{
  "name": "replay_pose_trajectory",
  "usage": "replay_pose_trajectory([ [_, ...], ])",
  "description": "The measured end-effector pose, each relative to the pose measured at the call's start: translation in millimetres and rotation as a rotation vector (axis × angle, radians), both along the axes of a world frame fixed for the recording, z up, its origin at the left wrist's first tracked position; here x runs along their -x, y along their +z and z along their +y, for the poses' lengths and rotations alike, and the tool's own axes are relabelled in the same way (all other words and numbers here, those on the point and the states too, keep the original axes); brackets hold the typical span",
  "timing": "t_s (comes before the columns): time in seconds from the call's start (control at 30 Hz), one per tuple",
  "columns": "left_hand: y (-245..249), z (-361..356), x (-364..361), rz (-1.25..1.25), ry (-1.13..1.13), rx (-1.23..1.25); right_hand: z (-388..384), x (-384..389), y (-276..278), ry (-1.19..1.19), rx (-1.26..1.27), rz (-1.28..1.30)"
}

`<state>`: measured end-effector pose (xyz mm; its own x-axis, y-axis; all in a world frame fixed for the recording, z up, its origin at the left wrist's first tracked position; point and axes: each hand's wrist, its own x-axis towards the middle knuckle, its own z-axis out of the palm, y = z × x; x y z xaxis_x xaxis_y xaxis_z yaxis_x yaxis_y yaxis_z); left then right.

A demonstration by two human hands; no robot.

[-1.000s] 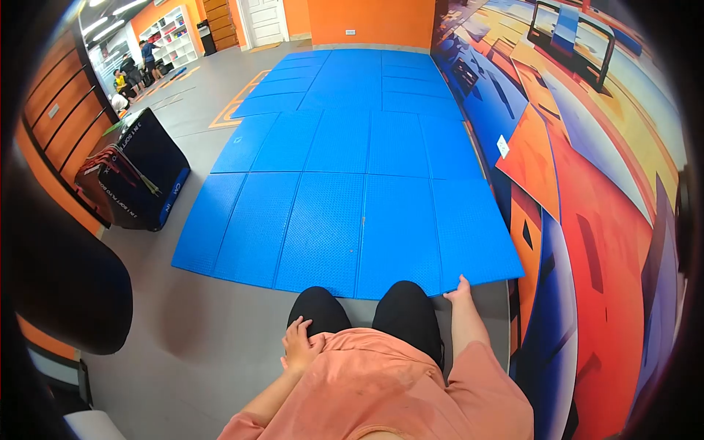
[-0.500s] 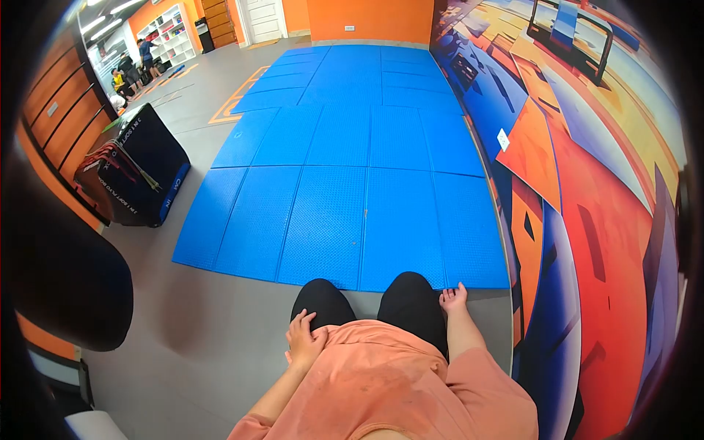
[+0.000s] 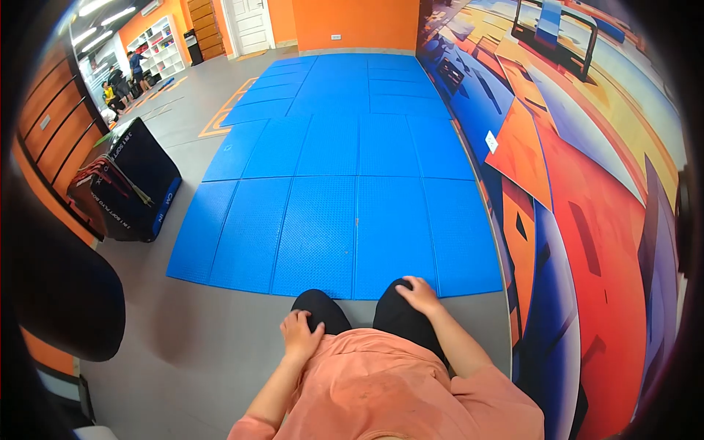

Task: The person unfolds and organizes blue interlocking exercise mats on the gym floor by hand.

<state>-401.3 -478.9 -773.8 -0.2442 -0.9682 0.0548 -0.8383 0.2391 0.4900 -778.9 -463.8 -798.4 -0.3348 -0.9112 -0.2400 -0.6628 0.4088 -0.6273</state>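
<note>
My left hand (image 3: pixel 300 335) rests on my left thigh with its fingers spread over the black trousers (image 3: pixel 325 312). On my right knee lies my right hand (image 3: pixel 419 295), palm down and fingers stretched out, with nothing held. The hem of my orange shirt (image 3: pixel 374 359) comes up close to both hands. Just beyond my knees begins the blue floor mat (image 3: pixel 315 242), laid in rectangular panels.
A black soft plyo box (image 3: pixel 136 183) with cords over it stands at left. A wall mural (image 3: pixel 557 242) runs along the right. A dark rounded object (image 3: pixel 66 279) fills the near left. Far left, several people (image 3: pixel 121 88) are near white shelves (image 3: pixel 160 48).
My right hand has moved from beside my right knee up onto it. My left hand stays on the thigh. The view has tilted slightly upward and turned a little right.
</note>
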Motion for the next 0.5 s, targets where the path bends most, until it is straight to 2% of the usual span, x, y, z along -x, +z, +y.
replay_pose_trajectory([
  [0.03, -12, -14, 5, -0.020, 0.001, 0.107, -1, -16, 3, 0.083, 0.066, 0.097],
  [0.07, -22, -28, 12, -0.019, -0.008, 0.109, -1, -29, 1, 0.178, 0.109, 0.146],
  [0.13, -35, -54, 28, -0.007, -0.095, 0.155, 8, -59, 9, 0.346, 0.050, 0.512],
  [0.2, -46, -64, 46, -0.046, -0.130, 0.137, 0, -63, 2, 0.362, 0.029, 0.513],
  [0.27, -60, -66, 57, -0.101, -0.298, 0.164, 0, -61, -3, 0.387, 0.008, 0.511],
  [0.3, -59, -66, 60, -0.243, -0.333, 0.102, 1, -58, -3, 0.365, 0.042, 0.472],
  [0.4, -60, -66, 58, -0.224, -0.342, 0.028, 6, -51, -6, 0.332, 0.101, 0.404],
  [0.43, -61, -64, 54, -0.158, -0.328, 0.122, 7, -49, -7, 0.319, 0.117, 0.372],
  [0.5, -51, -64, 50, -0.099, -0.304, 0.076, 7, -46, -5, 0.314, 0.121, 0.341],
])
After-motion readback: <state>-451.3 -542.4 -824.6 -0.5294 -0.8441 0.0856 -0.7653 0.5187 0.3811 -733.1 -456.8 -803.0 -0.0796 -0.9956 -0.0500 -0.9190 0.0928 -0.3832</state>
